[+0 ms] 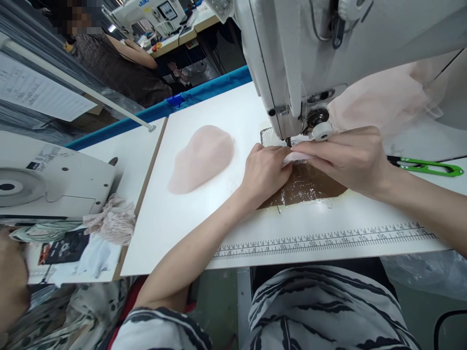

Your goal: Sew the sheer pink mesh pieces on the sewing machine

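A small piece of pale pink fabric (297, 157) lies at the needle of a white sewing machine (272, 68). My right hand (352, 155) pinches its right end between thumb and fingers, just below the presser foot (288, 141). Against the left end of the same fabric rests my left hand (268, 170), fingers bent and pressed together close to the needle. Under both hands is a brown, tape-covered patch (310, 187) on the white table. A rounded cut piece of sheer pink fabric (204, 158) lies flat to the left.
Green thread snips (430, 166) lie right of my right hand. Sheer pink fabric (386, 99) is bunched behind the machine. A printed ruler (321, 243) runs along the front edge. Another machine (51, 175) stands left; a co-worker (113, 63) sits beyond the blue-covered edge.
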